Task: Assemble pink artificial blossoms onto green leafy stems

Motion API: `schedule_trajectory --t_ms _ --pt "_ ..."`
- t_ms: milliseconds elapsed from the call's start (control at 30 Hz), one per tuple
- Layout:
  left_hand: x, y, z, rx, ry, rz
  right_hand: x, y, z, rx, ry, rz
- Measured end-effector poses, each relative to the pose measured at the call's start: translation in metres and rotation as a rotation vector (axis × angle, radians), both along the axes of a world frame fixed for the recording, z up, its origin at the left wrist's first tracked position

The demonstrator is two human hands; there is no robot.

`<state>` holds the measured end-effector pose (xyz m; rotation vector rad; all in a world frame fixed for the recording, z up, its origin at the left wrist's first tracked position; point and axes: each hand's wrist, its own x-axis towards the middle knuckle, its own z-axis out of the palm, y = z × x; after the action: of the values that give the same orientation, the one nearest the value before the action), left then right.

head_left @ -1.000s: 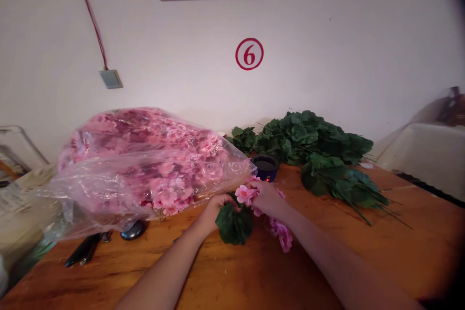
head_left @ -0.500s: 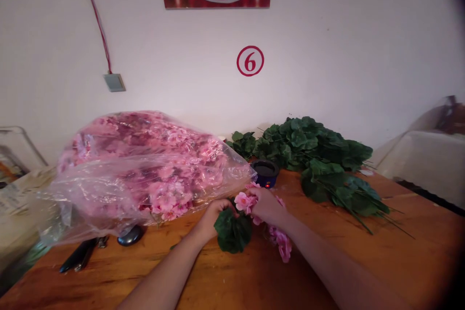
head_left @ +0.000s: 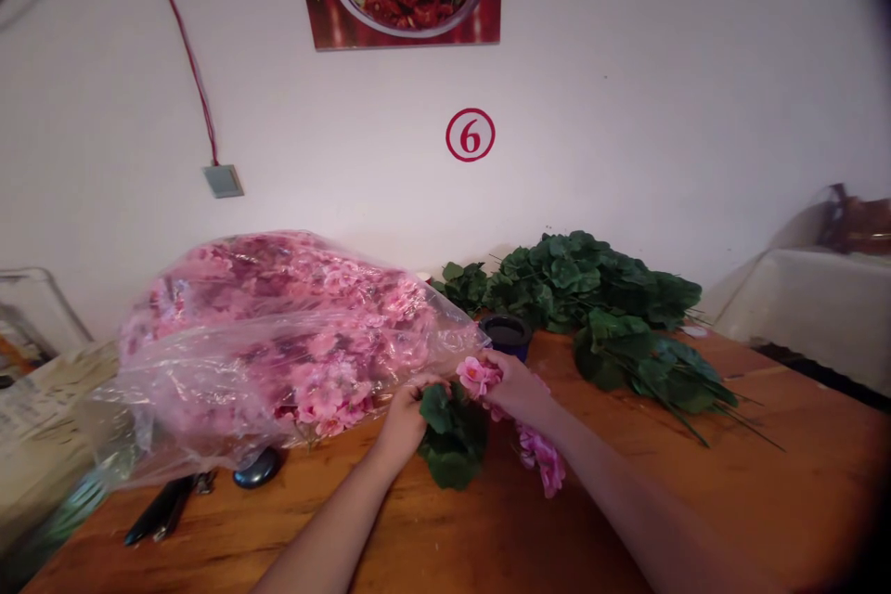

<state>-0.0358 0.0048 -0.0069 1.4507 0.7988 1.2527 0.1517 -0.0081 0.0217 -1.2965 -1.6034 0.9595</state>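
Green artificial leaves [head_left: 456,445] hang from my left hand [head_left: 409,418], whose fingers are closed on them. My right hand [head_left: 516,390] is closed around pink artificial flowers [head_left: 479,375]; more pink blossoms [head_left: 541,462] dangle below its wrist. The two hands are close together above the wooden table, and the leaves sit beside the blossoms. Fingertips and stems are partly hidden, so I cannot tell whether the leaves and flowers are joined. Just behind my right hand stands a small dark blue pot [head_left: 506,334].
A clear plastic bag [head_left: 229,343] full of pink flowers covers the table's left side. Green leaf bunches [head_left: 577,274] pile up at the back right, with a smaller leaf bundle [head_left: 647,362] before them. A black-handled tool [head_left: 159,510] and dark round object [head_left: 257,469] lie at left.
The camera view has tilted up slightly. The leaves at my left hand have turned and shifted a little right. Both hands keep their hold, and the pot's red light is now hidden.
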Motion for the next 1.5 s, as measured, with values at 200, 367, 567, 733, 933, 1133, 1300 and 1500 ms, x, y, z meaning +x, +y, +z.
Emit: schedule_trajectory --t_ms 200,367,567,733,933,1133,1300,1500 --pt "-0.004 -0.002 0.012 -0.033 -0.113 0.076 0.001 0.002 -0.003 0.040 0.026 0.010" --pt "-0.006 -0.004 0.017 -0.068 -0.108 0.126 0.006 0.007 -0.004 0.089 0.044 0.014" --pt "-0.012 0.001 0.016 0.013 -0.063 0.096 0.011 0.012 -0.002 0.005 0.207 0.033" --pt "-0.014 0.005 0.013 0.025 -0.017 0.070 0.013 0.009 0.002 -0.003 0.273 0.058" --pt "-0.011 0.005 0.009 0.027 0.019 0.059 0.013 0.005 0.006 -0.081 0.378 0.086" --pt "-0.011 0.008 0.007 0.001 0.050 0.071 0.014 0.004 0.008 -0.156 0.516 0.135" --pt "-0.013 0.000 0.025 0.089 0.130 -0.066 0.016 0.007 0.007 -0.145 0.530 0.047" --pt "-0.018 -0.010 0.025 0.049 0.317 -0.071 0.024 0.003 0.021 0.053 0.455 -0.075"
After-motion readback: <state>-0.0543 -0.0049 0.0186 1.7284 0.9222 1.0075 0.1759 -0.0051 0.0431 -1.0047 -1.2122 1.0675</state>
